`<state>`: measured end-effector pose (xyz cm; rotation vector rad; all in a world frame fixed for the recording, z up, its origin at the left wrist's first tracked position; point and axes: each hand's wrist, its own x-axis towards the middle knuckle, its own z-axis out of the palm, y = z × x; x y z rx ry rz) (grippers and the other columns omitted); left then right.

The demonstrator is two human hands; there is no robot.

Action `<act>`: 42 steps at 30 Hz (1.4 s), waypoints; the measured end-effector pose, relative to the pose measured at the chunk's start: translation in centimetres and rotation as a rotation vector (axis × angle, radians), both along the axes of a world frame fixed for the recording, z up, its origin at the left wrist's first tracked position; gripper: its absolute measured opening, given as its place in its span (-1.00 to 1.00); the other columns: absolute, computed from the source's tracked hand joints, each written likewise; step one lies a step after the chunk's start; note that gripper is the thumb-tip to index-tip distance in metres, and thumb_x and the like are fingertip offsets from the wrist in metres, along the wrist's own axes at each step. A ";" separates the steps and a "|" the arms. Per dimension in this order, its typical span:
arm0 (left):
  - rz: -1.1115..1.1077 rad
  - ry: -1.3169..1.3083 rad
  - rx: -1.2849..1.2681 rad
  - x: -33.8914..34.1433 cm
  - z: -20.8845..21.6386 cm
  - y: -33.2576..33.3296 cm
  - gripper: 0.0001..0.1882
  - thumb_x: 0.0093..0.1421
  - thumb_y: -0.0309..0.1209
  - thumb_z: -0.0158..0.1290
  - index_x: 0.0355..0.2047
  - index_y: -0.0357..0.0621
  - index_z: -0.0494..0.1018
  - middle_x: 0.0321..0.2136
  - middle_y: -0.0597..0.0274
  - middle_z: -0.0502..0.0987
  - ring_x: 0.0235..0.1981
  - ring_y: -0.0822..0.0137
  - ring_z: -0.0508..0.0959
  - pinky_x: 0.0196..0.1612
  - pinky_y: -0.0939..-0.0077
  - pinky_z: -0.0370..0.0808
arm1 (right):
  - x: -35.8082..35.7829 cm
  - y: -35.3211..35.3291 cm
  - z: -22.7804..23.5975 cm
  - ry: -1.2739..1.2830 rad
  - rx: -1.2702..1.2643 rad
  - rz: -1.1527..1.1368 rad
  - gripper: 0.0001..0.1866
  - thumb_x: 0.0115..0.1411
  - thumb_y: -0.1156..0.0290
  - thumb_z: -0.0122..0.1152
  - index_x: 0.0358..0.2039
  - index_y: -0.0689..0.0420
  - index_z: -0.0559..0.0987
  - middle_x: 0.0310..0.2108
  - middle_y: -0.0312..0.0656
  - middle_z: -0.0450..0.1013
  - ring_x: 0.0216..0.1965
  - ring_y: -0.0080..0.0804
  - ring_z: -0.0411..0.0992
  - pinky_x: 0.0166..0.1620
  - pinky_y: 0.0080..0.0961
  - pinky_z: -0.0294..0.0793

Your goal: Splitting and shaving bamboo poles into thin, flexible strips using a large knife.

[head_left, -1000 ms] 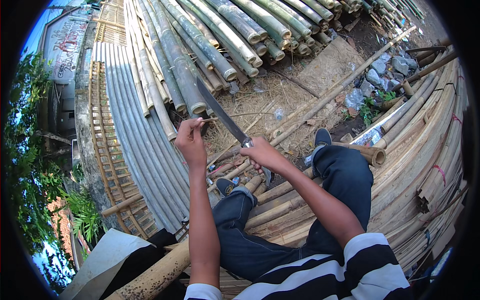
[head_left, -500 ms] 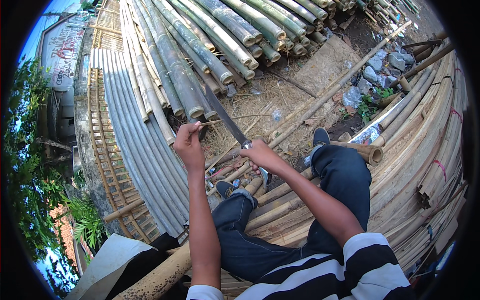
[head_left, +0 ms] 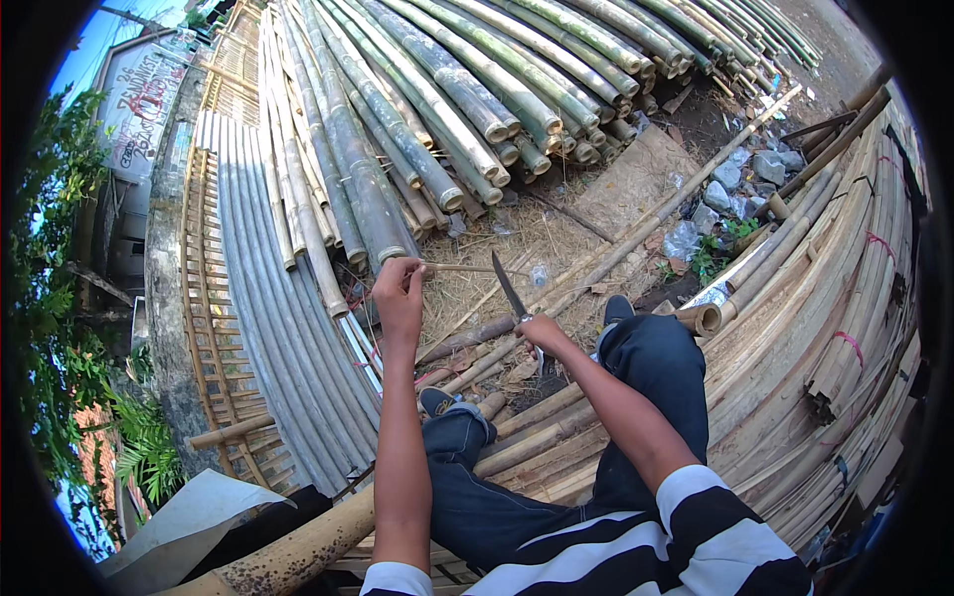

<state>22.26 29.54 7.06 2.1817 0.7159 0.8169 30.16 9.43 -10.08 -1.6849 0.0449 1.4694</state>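
Note:
My left hand (head_left: pixel 399 303) is raised in front of the bamboo pile, its fingers pinching one end of a thin bamboo strip (head_left: pixel 459 267). The strip reaches out to the right, toward the blade. In my right hand (head_left: pixel 543 336) is the handle of a long knife (head_left: pixel 510 289), its dark blade slanting up and to the left. The blade's tip lies near the far part of the strip; whether they touch I cannot tell. Below the hands are my bent legs in dark jeans (head_left: pixel 651 372).
A large pile of bamboo poles (head_left: pixel 397 149) lies ahead. Split bamboo slats (head_left: pixel 795 338) are stacked at the right, near grey rocks (head_left: pixel 770 167). Corrugated metal sheeting (head_left: pixel 268 288) and a bamboo lattice (head_left: pixel 214 328) run along the left. A thick bamboo pole (head_left: pixel 308 544) passes beside my left arm.
The knife and my right hand have shifted right and down, away from my left hand, and the blade appears foreshortened. My left hand still pinches the strip. The whole view has shifted slightly.

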 end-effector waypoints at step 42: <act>-0.044 0.069 0.013 -1.6 1.1 2.0 -0.93 0.08 -0.67 0.09 -0.38 -0.36 0.48 -0.49 0.06 0.51 -0.42 0.22 0.58 -0.35 0.43 0.48 | 0.8 3.8 14.5 -0.009 0.404 0.187 -0.80 0.17 0.42 0.10 -0.51 0.12 0.29 -0.75 -0.33 0.28 -0.80 -0.57 0.28 -0.73 -0.55 0.27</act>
